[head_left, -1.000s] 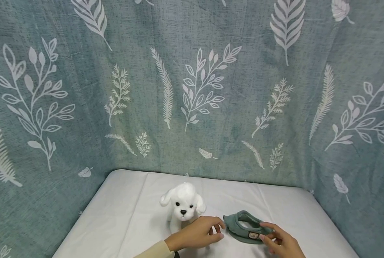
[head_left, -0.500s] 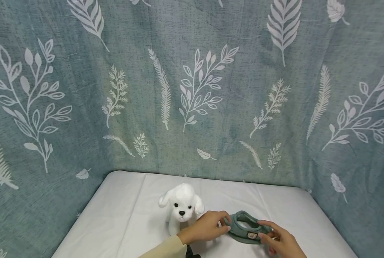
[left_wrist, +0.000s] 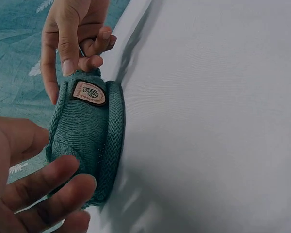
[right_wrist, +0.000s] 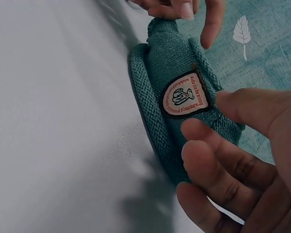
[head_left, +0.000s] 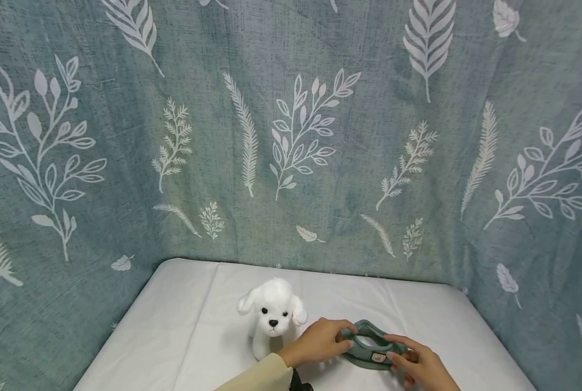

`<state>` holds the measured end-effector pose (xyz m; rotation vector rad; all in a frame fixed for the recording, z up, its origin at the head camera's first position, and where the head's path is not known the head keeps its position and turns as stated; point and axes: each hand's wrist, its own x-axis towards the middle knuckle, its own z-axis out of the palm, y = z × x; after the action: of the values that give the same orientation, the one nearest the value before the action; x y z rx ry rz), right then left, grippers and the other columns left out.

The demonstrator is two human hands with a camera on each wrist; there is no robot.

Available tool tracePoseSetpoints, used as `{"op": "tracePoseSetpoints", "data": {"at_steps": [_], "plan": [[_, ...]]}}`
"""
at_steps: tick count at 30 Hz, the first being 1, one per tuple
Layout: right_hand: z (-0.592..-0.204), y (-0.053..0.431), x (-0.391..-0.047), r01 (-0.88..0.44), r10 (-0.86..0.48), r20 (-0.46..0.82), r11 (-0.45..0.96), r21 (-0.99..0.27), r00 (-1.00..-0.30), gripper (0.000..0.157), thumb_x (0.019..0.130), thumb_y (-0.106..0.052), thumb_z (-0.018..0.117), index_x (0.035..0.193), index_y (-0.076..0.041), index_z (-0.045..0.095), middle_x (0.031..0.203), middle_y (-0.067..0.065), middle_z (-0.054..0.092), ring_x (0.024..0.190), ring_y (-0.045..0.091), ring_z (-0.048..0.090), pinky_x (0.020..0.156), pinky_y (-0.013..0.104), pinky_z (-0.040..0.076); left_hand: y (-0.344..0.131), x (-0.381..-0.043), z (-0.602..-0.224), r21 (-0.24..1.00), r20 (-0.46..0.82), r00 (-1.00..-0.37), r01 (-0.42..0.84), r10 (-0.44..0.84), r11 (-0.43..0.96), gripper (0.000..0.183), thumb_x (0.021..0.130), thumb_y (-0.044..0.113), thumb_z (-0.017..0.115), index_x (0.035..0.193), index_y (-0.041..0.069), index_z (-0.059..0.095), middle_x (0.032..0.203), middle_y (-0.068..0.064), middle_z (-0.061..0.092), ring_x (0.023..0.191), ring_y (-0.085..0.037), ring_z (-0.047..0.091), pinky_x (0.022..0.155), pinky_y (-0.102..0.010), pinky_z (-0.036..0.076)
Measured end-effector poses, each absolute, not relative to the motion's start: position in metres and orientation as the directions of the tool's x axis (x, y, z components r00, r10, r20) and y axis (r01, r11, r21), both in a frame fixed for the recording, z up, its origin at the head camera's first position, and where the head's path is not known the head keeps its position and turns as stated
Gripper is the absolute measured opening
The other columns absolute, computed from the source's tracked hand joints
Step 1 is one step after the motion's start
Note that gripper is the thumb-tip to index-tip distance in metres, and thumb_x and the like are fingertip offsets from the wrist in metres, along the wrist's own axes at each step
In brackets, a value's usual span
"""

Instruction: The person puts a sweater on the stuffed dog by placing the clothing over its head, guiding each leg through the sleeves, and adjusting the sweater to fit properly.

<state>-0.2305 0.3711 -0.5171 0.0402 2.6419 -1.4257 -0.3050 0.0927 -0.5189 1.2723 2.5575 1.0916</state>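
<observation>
A small teal knitted garment [head_left: 376, 361] with rolled edges and a sewn patch lies on the white table, its opening facing up. My left hand [head_left: 322, 342] holds its left end, one finger at the opening's rim and the thumb lower on the knit. At the right end my right hand [head_left: 420, 364] pinches the rim, the other fingers curled in front. The patch [right_wrist: 184, 94] shows plainly between the hands in the right wrist view. A white plush dog [head_left: 273, 312] stands just left of my left hand, its lower body partly hidden by that arm.
The white table [head_left: 213, 326] reaches back to a blue-green leaf-print curtain [head_left: 213, 136], which also hangs on both sides. A small black object [head_left: 298, 380] shows below my left sleeve at the table's front.
My left hand has moved right from beside the garment and taken hold of its left end. My right hand stays at the right end. The plush dog keeps its place.
</observation>
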Motion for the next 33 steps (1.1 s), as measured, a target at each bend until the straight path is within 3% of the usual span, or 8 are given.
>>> {"op": "tracePoseSetpoints", "data": {"at_steps": [7,18,26,33], "plan": [[-0.517,0.372,-0.234,0.062,-0.082,-0.128,0.551,-0.832,-0.988,0.06,0.094,-0.036,0.075,0.143,-0.004,0.058,0.081,0.01,0.073,0.055,0.022,0.059,0.052,0.037,0.052,0.1,-0.312,-0.525,0.591,0.219,-0.65,0.682,0.728,0.431,0.031,0.103,0.029,0.065,0.132,0.02,0.068,0.067,0.017,0.053,0.051,0.001,0.045,0.053,-0.017,0.039],[-0.522,0.374,-0.24,0.031,-0.161,-0.135,0.524,-0.851,-0.978,0.058,0.096,-0.034,0.074,0.141,0.0,0.058,0.081,0.011,0.074,0.057,0.022,0.062,0.054,0.036,0.054,0.106,-0.317,-0.533,0.628,0.144,-0.647,0.645,0.749,0.436,0.033,0.102,0.032,0.066,0.134,0.024,0.07,0.057,0.017,0.054,0.042,0.001,0.046,0.05,-0.017,0.04],[-0.525,0.371,-0.238,0.056,-0.116,-0.145,0.556,-0.829,-0.983,0.041,0.094,-0.034,0.076,0.121,-0.003,0.069,0.077,0.008,0.072,0.054,0.019,0.061,0.052,0.036,0.054,0.11,-0.314,-0.536,0.7,0.13,-0.657,0.591,0.742,0.401,0.025,0.1,0.026,0.07,0.123,0.018,0.074,0.062,0.015,0.058,0.042,-0.001,0.05,0.043,-0.02,0.043],[-0.523,0.373,-0.236,0.069,-0.084,-0.136,0.546,-0.835,-0.987,0.037,0.095,-0.034,0.075,0.118,-0.005,0.07,0.078,0.008,0.072,0.058,0.021,0.062,0.053,0.037,0.054,0.113,-0.316,-0.535,0.704,0.187,-0.65,0.611,0.736,0.361,0.018,0.1,0.025,0.07,0.116,0.018,0.076,0.064,0.015,0.057,0.047,0.0,0.048,0.047,-0.018,0.041]]}}
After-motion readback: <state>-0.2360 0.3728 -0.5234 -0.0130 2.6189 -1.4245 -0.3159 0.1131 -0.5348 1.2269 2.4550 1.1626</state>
